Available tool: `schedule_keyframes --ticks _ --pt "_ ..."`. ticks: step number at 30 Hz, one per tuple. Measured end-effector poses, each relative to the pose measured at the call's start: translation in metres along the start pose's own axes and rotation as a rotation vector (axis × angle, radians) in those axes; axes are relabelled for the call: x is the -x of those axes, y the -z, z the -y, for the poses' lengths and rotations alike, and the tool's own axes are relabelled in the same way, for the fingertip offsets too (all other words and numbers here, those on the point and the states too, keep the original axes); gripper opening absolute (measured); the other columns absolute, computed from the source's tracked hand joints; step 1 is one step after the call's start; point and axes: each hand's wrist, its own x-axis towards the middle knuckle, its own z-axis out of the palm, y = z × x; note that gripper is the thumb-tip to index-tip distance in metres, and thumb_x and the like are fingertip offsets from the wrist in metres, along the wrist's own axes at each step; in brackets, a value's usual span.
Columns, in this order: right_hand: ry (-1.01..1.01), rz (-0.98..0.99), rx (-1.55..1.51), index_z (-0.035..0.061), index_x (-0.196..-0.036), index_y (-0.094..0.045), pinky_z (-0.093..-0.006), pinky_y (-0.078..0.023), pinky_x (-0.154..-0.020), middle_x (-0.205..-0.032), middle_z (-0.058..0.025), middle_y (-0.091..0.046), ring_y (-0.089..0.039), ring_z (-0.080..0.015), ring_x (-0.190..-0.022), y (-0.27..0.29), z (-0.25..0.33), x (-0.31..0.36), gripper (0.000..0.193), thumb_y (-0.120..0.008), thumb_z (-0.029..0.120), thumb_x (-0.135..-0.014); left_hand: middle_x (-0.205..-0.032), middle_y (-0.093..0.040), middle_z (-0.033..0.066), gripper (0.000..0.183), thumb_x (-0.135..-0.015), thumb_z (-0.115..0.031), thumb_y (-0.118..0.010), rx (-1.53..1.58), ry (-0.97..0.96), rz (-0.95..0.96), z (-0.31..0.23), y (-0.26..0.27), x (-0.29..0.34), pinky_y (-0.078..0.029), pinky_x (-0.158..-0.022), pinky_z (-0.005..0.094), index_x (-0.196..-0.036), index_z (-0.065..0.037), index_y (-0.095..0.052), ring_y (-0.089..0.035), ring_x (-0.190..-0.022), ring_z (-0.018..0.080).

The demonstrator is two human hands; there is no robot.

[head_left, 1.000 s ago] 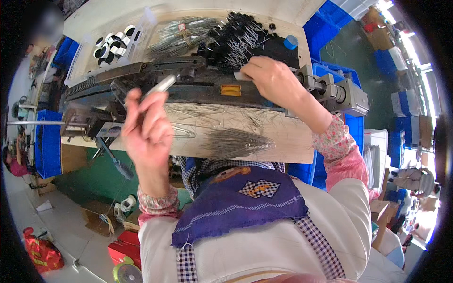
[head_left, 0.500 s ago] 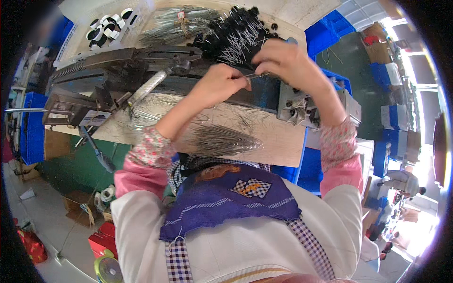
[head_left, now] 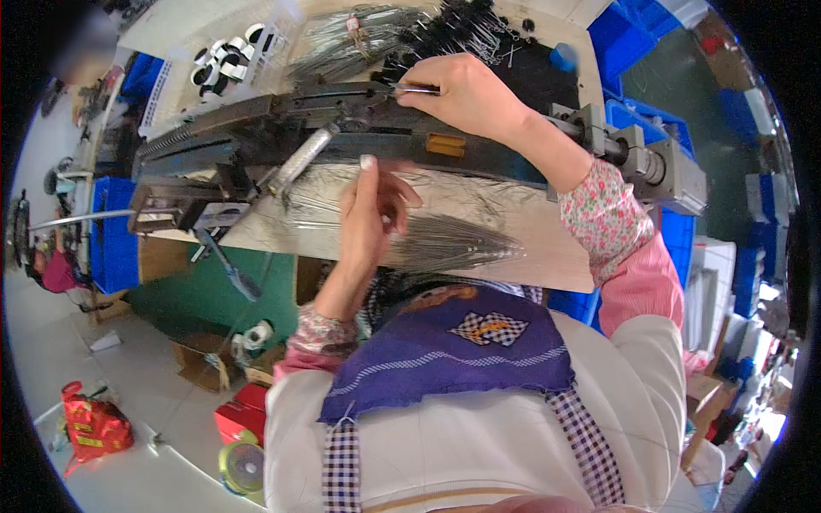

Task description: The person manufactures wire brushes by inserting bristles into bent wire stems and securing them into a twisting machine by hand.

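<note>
My right hand (head_left: 470, 98) is closed in a pinch at the far edge of a long dark metal bench machine (head_left: 385, 145). A thin metal wire (head_left: 415, 88) sticks out to the left of its fingertips. My left hand (head_left: 369, 218) is raised over the near side of the bench, slightly blurred, fingers apart and nothing seen in them. Beside it a fanned bundle of thin wires (head_left: 466, 244) lies on the wooden table. Behind the machine is a pile of small black-bristled brushes (head_left: 453, 34) with wire stems.
A white plastic basket (head_left: 158, 103) holds black and white rolls at the far left. Another bundle of wires (head_left: 329, 51) lies behind the machine. A silver lever (head_left: 304, 160) slants across the machine's left part; a metal clamping unit (head_left: 654, 167) stands at its right end.
My hands have moved apart: the left came down toward the near wires and opened, while the right moved left across the machine with a wire. The view has shifted slightly.
</note>
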Motion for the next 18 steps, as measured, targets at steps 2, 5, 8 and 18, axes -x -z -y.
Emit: schedule_keyframes --ticks 2,5,8,18 --pt "-0.030 0.024 -0.002 0.0005 -0.088 -0.067 -0.0358 -0.051 -0.068 -0.082 -0.0129 -0.066 -0.064 -0.0303 -0.074 -0.003 0.004 -0.003 0.019 -0.068 0.018 -0.081 -0.073 -0.054 0.0066 0.049 -0.100 -0.041 -0.041 1.401 0.652 0.395 0.044 0.031 -0.010 -0.033 -0.036 0.0206 -0.109 0.003 -0.059 -0.043 -0.040 0.0086" --pt "-0.071 0.075 0.006 -0.0001 -0.087 -0.067 -0.0362 -0.051 -0.069 -0.082 -0.0133 -0.066 -0.064 -0.0310 -0.075 0.001 0.000 0.000 0.019 -0.068 0.017 -0.080 -0.068 -0.052 0.0068 0.058 -0.098 -0.051 -0.038 1.596 0.667 0.507 -0.034 0.031 -0.046 -0.029 -0.035 0.0212 -0.115 0.001 -0.055 -0.038 -0.036 0.0093" --pt "-0.064 0.076 -0.012 -0.0003 -0.087 -0.067 -0.0363 -0.051 -0.069 -0.083 -0.0138 -0.066 -0.064 -0.0317 -0.076 0.000 0.002 -0.002 0.019 -0.069 0.017 -0.079 -0.075 -0.060 0.0108 0.038 -0.093 -0.032 -0.055 0.701 0.585 0.385 -0.045 -0.015 -0.025 -0.035 -0.037 0.0242 -0.108 0.003 -0.052 -0.047 -0.040 0.0119" --pt "0.010 0.061 0.134 0.0051 -0.096 -0.066 -0.0394 -0.054 -0.068 -0.093 -0.0101 -0.060 -0.064 -0.0314 -0.078 0.010 0.051 0.046 0.020 -0.064 0.006 -0.076 -0.056 -0.052 0.0008 0.039 -0.093 -0.039 -0.055 -0.024 0.361 -0.072 0.051 0.087 0.005 -0.031 -0.038 0.0234 -0.072 -0.006 -0.055 -0.043 -0.043 0.0066"
